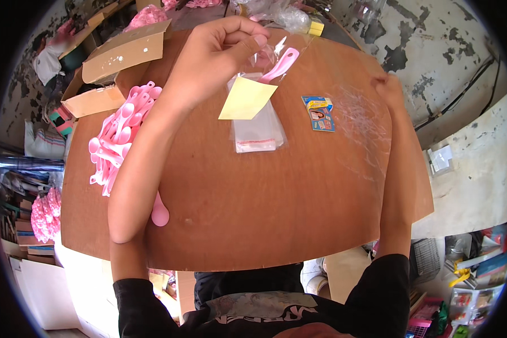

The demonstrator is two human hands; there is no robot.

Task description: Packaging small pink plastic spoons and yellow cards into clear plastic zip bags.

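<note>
On your counter (276, 214), a heap of pink spoons (124, 125) lies loose, unbagged. Your right hand (390, 90) curls, blurred — I can't tell its grip. Your left hand (222, 49) pinches clear plastic (278, 46) near the bag stack (259, 132) — one spoon (281, 66) there looks already bagged.

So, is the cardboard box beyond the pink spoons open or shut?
Open. The cardboard box has a flap raised, with its dark interior showing.

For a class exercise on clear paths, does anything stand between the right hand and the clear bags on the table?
Yes: a small blue packet lies on the table between the right hand and the clear bags. Yellow paper also hides part of the bags.
</note>
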